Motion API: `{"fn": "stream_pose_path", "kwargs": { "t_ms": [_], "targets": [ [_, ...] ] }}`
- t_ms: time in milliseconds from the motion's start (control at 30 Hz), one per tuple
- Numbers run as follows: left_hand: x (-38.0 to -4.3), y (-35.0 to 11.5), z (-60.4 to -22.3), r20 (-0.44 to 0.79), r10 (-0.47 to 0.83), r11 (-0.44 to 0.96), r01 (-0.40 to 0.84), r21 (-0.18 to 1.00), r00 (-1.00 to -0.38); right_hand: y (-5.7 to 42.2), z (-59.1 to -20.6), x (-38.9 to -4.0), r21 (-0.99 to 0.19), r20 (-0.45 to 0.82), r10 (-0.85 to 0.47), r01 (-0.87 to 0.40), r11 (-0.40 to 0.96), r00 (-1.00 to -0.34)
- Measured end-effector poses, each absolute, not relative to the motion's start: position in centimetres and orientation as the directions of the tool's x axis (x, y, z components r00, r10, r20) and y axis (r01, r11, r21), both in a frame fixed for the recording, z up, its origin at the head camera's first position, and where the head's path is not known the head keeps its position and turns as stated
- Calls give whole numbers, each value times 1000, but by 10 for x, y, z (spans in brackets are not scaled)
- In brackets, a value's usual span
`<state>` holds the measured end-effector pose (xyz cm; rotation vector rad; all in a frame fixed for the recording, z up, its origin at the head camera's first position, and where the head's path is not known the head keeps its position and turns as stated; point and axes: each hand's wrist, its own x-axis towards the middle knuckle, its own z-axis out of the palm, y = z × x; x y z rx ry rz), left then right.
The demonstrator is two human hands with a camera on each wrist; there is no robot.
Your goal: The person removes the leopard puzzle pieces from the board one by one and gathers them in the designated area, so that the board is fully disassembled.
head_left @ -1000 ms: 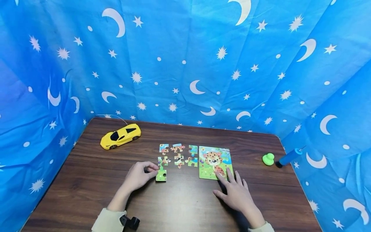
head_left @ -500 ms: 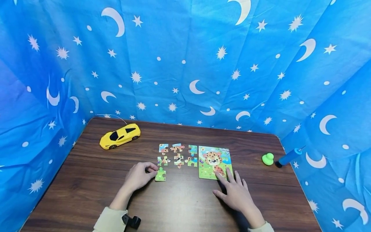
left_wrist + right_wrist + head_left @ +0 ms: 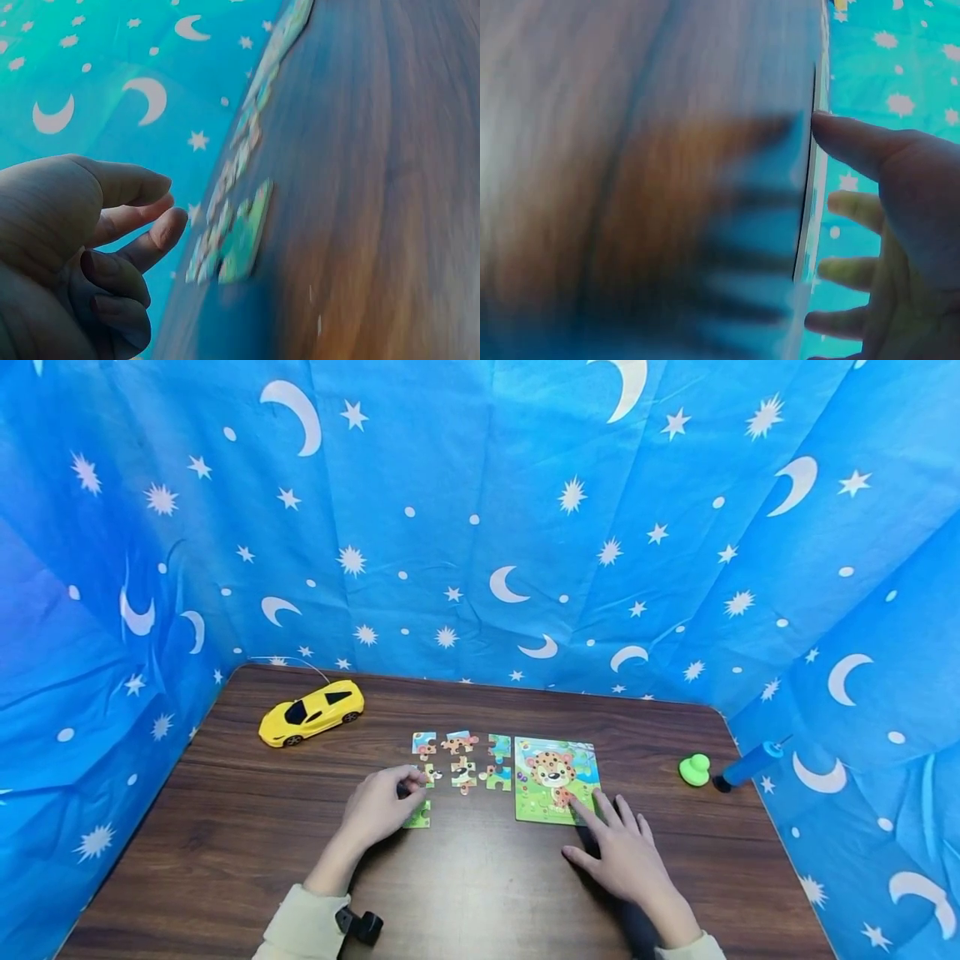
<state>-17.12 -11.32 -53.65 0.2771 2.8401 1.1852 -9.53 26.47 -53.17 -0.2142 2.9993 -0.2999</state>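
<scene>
My left hand [image 3: 378, 806] hovers at the left column of jigsaw pieces, its fingers loosely bent. In the left wrist view nothing sits between the fingers of this left hand [image 3: 112, 247], and a gap separates them from the green corner piece [image 3: 244, 244]. That green piece [image 3: 423, 815] is partly hidden by the hand in the head view. Several other jigsaw pieces, including a spotted one [image 3: 459, 742], lie in loose rows. My right hand [image 3: 628, 852] has its fingers spread, the fingertips over the lower right of the leopard puzzle board [image 3: 534, 806]; whether they touch it I cannot tell.
A yellow toy car [image 3: 311, 714] with a thin wire stands at the back left of the brown table [image 3: 480, 893]. On the right are a small green toy [image 3: 694, 769] and a blue pump-like cylinder [image 3: 750, 766]. A blue star-patterned curtain [image 3: 480, 527] surrounds the table.
My left hand has let go of the green corner piece and moved up and right over the left column. The right hand has shifted slightly right.
</scene>
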Motion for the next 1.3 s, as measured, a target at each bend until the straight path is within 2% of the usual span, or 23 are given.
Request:
{"fn": "stream_pose_path", "kwargs": {
  "t_ms": [300, 500, 733, 1000, 1300],
  "targets": [
    [-175, -62, -533, 83, 312, 651, 277, 707, -946, 288, -540, -101, -223, -118, -162, -133, 966, -980],
    [-177, -21, -532, 73, 412, 618, 338, 710, -908, 291, -540, -101, -243, -157, -155, -114, 963, -975],
    [-181, 23, -535, 23, 497, 582, 354, 732, -867, 291, -540, -102, -268, -175, -150, -99, 958, -973],
    [-185, 60, -548, -40, 489, 653, 335, 679, -872, 290, -540, -100, -280, -186, -150, -94, 955, -971],
    [-187, 77, -554, -89, 459, 718, 311, 623, -884, 290, -539, -100, -282, -190, -146, -88, 955, -971]
  ]
}}
